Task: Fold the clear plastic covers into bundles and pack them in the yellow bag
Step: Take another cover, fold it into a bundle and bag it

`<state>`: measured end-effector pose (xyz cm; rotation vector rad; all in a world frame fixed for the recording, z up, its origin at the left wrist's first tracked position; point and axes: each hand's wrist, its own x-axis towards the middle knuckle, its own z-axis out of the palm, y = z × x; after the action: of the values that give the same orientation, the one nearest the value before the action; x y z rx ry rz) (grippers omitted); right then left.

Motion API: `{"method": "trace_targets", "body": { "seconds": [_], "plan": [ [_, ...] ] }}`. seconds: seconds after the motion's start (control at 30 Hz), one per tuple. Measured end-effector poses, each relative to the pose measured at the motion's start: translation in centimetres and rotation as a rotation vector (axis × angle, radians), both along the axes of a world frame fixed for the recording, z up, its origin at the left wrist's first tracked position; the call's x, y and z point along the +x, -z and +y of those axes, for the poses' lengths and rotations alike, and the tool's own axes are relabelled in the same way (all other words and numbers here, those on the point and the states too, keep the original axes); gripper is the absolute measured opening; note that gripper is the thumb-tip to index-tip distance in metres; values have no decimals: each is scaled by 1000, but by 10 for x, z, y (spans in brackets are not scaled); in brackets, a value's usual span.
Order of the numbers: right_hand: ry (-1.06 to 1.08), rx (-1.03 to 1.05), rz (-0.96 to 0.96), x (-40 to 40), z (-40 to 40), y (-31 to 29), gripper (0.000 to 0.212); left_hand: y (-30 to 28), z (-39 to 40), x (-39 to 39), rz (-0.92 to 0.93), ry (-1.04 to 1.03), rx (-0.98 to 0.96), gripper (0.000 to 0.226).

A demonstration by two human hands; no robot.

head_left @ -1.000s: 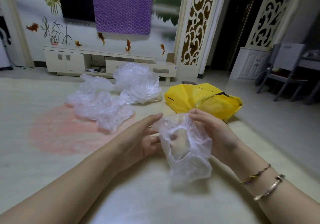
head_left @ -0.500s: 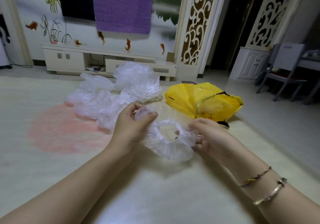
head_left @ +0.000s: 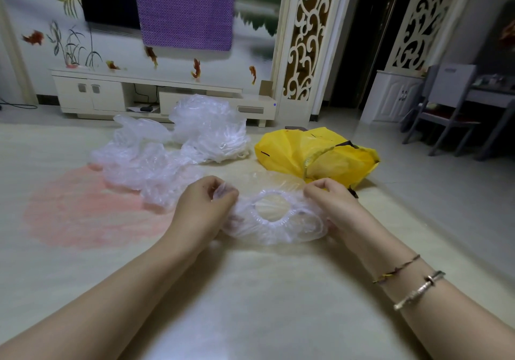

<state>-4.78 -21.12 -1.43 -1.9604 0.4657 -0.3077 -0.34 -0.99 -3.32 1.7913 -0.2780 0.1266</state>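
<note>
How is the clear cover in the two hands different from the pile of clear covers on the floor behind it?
The held cover is one piece, stretched flat between the left hand and right hand, with its round elastic opening showing. The pile of covers is many pieces, crumpled and puffed up, untouched on the floor beside the yellow bag. Both are the same thin, clear, wrinkled plastic.

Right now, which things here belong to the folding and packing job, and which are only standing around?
Job: clear cover held by left hand and right hand; loose covers; yellow bag.

Not job: TV cabinet; purple cloth; grey chair.
</note>
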Motion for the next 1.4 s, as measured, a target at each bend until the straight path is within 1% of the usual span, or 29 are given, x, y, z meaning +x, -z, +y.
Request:
{"method": "trace_targets", "body": {
  "seconds": [0.07, 0.13, 0.2, 0.27, 0.33, 0.4, 0.43, 0.47, 0.5, 0.53, 0.57, 0.6, 0.63, 0.7, 0.77, 0.83, 0.9, 1.0, 1.07, 1.13, 1.2, 1.23, 1.3, 1.4],
  "plan": [
    [-4, -2, 3, -1, -1, 0, 17, 0, 0, 1, -20, -26, 6, 12],
    [-11, -31, -20, 0, -2, 2, 16, 1, -1, -1, -49, -61, 67, 14],
    [-31, -120, -28, 2, -3, 8, 13, 1, -1, -2, -46, -83, 152, 18],
    [-54, -241, -14, 4, -6, 13, 13, 1, 2, -4, 2, -65, 260, 24],
    [-90, -228, 5, 3, -7, 12, 20, -4, 7, -7, 50, -51, 344, 35],
    [-123, -182, -12, -1, -6, 6, 25, -11, 14, -11, 41, -69, 393, 45],
    [-136, -204, -45, -5, -6, 3, 27, -13, 16, -12, -17, -92, 455, 49],
    [-152, -268, -93, -10, -6, 1, 29, -14, 19, -12, -110, -125, 553, 51],
    [-184, -367, -145, -15, -6, 0, 30, -11, 20, -11, -219, -146, 647, 51],
    [-240, -481, -188, -21, -6, 0, 30, -8, 21, -8, -333, -130, 688, 48],
    [-319, -583, -218, -26, -5, 2, 29, -4, 21, -6, -423, -62, 680, 42],
    [-404, -655, -221, -29, -4, 5, 27, -2, 20, -4, -485, 49, 665, 39],
    [-474, -695, -195, -32, -4, 8, 28, -1, 19, -3, -521, 171, 669, 42],
    [-575, -739, -87, -33, -2, 11, 39, 3, 15, -3, -538, 356, 744, 62],
    [-646, -779, 44, -33, -4, 11, 54, 6, 14, -5, -498, 456, 848, 76],
    [-707, -822, 192, -35, -9, 10, 69, 8, 15, -5, -397, 523, 962, 78],
    [-741, -847, 294, -38, -17, 6, 78, 8, 17, -4, -305, 553, 1035, 86],
    [-728, -812, 320, -39, -25, 3, 83, 8, 19, 0, -250, 573, 1040, 97],
    [-699, -750, 250, -39, -25, 2, 85, 9, 20, -1, -270, 555, 955, 99],
    [-680, -683, 130, -41, -21, -2, 82, 7, 22, -2, -323, 509, 768, 87],
    [-691, -701, 26, -44, -16, -9, 71, 2, 25, -2, -398, 467, 603, 62],
    [-703, -733, -2, -45, -15, -11, 64, -1, 25, -3, -412, 456, 561, 51],
    [-728, -790, 1, -47, -13, -12, 52, -4, 24, -5, -376, 471, 548, 41],
    [-717, -825, 69, -50, -12, -6, 43, -1, 24, -8, -301, 544, 644, 46]
  ]
}}
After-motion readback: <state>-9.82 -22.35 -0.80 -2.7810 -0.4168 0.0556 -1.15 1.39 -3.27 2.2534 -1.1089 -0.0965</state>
